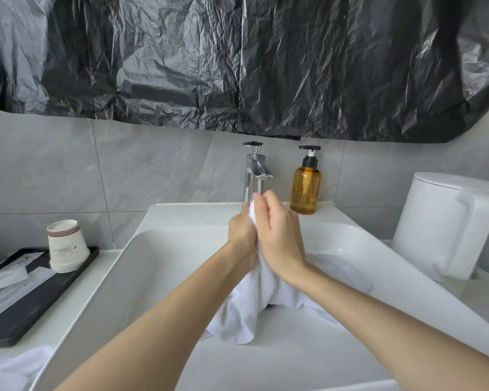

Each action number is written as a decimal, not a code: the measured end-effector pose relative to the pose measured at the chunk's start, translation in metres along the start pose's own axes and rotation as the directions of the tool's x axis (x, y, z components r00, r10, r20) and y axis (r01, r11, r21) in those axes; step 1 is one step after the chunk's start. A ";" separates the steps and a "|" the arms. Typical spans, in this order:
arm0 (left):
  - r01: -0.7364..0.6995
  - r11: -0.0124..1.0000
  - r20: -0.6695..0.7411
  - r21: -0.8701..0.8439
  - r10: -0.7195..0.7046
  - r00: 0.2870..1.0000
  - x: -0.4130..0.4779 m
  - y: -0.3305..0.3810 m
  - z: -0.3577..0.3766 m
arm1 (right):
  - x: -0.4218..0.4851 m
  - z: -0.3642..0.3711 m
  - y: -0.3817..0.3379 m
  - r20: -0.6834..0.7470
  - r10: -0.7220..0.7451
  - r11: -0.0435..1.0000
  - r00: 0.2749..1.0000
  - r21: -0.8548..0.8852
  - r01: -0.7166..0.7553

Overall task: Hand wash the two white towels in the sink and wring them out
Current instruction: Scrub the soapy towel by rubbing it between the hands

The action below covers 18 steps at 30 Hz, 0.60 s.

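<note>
Over the white sink, both hands hold one white towel bunched between them. My left hand grips it from the left and my right hand wraps it from the right, palms close together just below the chrome tap. The towel's loose end hangs down into the basin. A second white towel lies on the counter at the bottom left, outside the sink.
An amber soap pump bottle stands right of the tap. A black tray with stacked paper cups and sachets sits on the left counter. A white kettle stands at the right. Black plastic sheeting hangs above.
</note>
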<state>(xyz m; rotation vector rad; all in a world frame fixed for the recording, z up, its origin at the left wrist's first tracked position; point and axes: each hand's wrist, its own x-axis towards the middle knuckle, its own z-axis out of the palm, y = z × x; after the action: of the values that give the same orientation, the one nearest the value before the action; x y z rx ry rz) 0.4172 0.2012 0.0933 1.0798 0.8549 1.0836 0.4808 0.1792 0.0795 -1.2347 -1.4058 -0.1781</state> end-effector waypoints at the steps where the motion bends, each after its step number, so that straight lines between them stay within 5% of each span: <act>1: -0.003 1.000 0.003 -0.009 0.003 1.000 0.000 -0.001 0.001 | 0.002 -0.001 0.002 0.008 -0.020 1.000 1.000 -0.009 0.020; 4: 0.048 0.999 0.037 0.013 -0.048 0.998 -0.003 0.000 0.007 | 0.026 -0.005 0.010 -0.122 0.231 0.973 0.965 0.016 -0.231; 8: -0.034 0.998 0.006 0.048 0.034 0.999 0.001 0.004 0.001 | 0.001 -0.004 0.002 -0.028 0.023 0.999 0.999 0.032 -0.022; 12: 0.077 0.997 0.043 0.008 -0.077 0.996 -0.002 0.005 0.003 | 0.022 -0.003 0.003 -0.123 0.259 0.964 0.958 0.100 -0.247; 16: 0.019 0.998 0.015 -0.068 -0.018 1.000 0.001 0.003 -0.003 | -0.004 -0.003 -0.005 0.017 0.003 0.997 1.000 0.075 -0.004; 18: 0.032 0.996 0.023 -0.086 -0.030 0.999 -0.002 0.002 -0.001 | 0.011 -0.003 0.002 -0.023 0.073 0.996 0.997 0.056 -0.072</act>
<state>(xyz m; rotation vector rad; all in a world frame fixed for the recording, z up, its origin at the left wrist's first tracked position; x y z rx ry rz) 0.4151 0.1999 0.0950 1.0015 0.7975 1.0717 0.4871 0.1837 0.0888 -1.2313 -1.3334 -0.1039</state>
